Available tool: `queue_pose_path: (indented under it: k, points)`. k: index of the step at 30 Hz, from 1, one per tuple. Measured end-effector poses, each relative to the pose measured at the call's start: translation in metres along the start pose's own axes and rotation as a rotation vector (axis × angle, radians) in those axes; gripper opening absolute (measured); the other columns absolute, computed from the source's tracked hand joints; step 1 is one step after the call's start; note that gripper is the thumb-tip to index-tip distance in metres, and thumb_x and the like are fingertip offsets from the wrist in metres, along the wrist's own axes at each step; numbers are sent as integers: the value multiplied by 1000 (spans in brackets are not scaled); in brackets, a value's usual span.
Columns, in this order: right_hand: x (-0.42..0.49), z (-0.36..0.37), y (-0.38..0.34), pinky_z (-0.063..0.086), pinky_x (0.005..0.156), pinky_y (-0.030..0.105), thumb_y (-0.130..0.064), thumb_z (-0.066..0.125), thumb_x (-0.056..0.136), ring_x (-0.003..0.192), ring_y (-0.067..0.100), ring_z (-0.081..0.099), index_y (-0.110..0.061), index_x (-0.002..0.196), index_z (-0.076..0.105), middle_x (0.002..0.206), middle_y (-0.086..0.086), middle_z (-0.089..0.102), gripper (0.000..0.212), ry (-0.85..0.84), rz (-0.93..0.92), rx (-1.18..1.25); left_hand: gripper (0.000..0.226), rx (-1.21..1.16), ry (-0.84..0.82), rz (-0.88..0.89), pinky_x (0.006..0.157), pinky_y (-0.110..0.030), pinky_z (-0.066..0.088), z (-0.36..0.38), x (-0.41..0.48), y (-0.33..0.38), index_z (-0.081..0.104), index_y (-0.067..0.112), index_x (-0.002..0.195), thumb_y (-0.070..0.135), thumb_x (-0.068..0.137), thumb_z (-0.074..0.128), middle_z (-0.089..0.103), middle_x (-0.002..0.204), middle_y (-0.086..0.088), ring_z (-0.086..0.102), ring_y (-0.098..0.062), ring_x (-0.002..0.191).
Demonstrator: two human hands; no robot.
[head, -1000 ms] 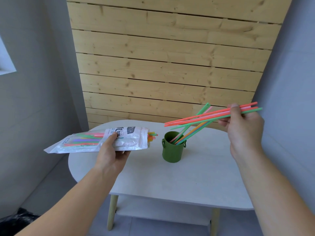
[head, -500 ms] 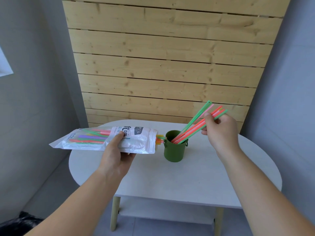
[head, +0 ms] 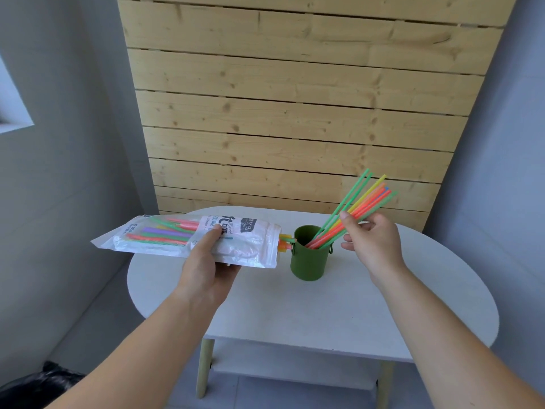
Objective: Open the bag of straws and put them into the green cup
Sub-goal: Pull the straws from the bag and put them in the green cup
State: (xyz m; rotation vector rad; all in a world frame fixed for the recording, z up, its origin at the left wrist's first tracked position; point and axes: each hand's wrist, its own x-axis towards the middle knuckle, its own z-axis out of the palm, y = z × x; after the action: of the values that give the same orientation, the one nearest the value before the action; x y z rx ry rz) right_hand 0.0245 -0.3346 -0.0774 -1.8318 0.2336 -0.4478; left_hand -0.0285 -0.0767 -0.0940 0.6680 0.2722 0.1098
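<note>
A green cup stands on the white table. Several coloured straws sit with their lower ends in the cup and lean up to the right. My right hand is just right of the cup, thumb in front of the straws and fingers loosely behind them. My left hand holds the white plastic straw bag level, left of the cup. The bag's open end faces the cup, and a few straw tips poke out close to the rim.
A wooden plank wall rises behind the table. Grey walls close in on both sides. A black bag lies on the floor at lower left. The table has a lower shelf and light wooden legs.
My right hand has brought the bunch of straws down and to the left, so their lower ends now sit in the cup. The bag has shifted right, closer to the cup.
</note>
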Motion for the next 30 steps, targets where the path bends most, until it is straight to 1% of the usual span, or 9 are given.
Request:
queue_pose_path:
  k: [4,6,8,11,15,18,19,24,30]
  points:
    - [-5,-4,2,61,78,53,-49,75,82,57,14,72,-12,107,55,76,0,69,49,57,18,8,21,11,-6,-3,73,-36,65,2,-3,0,67,10,121,12,100,62,81,105,-7,79,-23,95]
    - [-9,-6,2,62,76,53,-57,71,81,62,21,72,-12,105,49,80,2,66,56,67,100,-38,22,15,-3,-3,74,-36,65,3,-4,0,67,10,122,12,100,62,81,107,-8,79,-23,96]
    - [-17,-6,0,64,71,49,-64,62,84,61,25,70,-7,92,54,77,7,66,58,-42,230,-113,22,18,0,0,75,-36,65,5,-5,2,68,10,121,12,100,63,80,112,-9,79,-24,100]
    - [-33,0,-6,56,47,31,-62,46,96,48,21,62,-8,84,61,63,7,63,57,-258,371,26,19,32,-9,9,79,-37,64,7,-7,3,70,10,117,13,100,64,79,116,-10,78,-25,102]
    - [-53,16,-19,42,43,24,-56,36,102,44,16,53,-8,93,64,58,3,57,56,-325,236,140,22,51,-13,27,85,-39,62,11,-9,0,71,10,119,14,98,66,78,120,-10,76,-26,109]
    - [-66,28,-28,33,41,21,-49,38,104,48,21,42,3,84,46,59,9,47,57,-328,99,134,25,45,-4,35,88,-41,62,15,-11,-2,70,10,121,14,97,68,77,121,-11,76,-26,109]
    - [-69,32,-30,32,42,22,-49,40,104,49,20,39,-2,80,43,58,8,45,52,-331,70,124,27,43,-5,37,92,-42,61,15,-12,-2,70,9,123,14,97,68,77,122,-12,75,-27,111]
    - [-74,43,-30,35,53,32,-34,52,101,46,16,44,-13,74,53,49,-7,50,35,-301,56,90,34,38,7,36,94,-43,60,14,-13,-1,68,7,128,15,96,70,76,124,-12,74,-28,113]
    - [-70,42,-29,38,45,23,-19,55,101,40,5,45,-12,87,61,45,-13,55,17,-288,63,177,30,32,29,32,89,-40,63,13,-11,2,69,8,126,14,96,69,78,121,-10,75,-26,110]
